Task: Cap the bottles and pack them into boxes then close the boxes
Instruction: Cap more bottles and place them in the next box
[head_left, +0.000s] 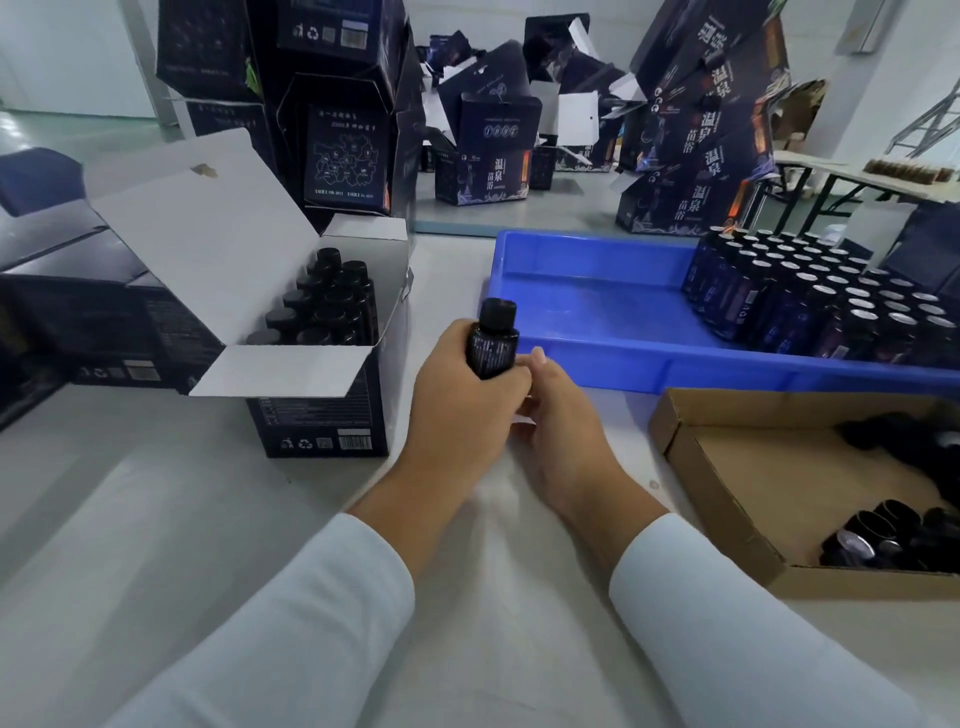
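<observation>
Now we grip a small black capped bottle (492, 340) in our left hand (462, 395), fingers wrapped around it, just right of the open dark cardboard box (322, 415); our right hand (558, 410) fingers touch its base, loosely curled.

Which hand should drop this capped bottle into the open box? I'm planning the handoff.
Left. The left hand already grips the capped bottle, and the open box stands on its side. The right hand only touches the bottle's base, nearer the blue tray.
</observation>
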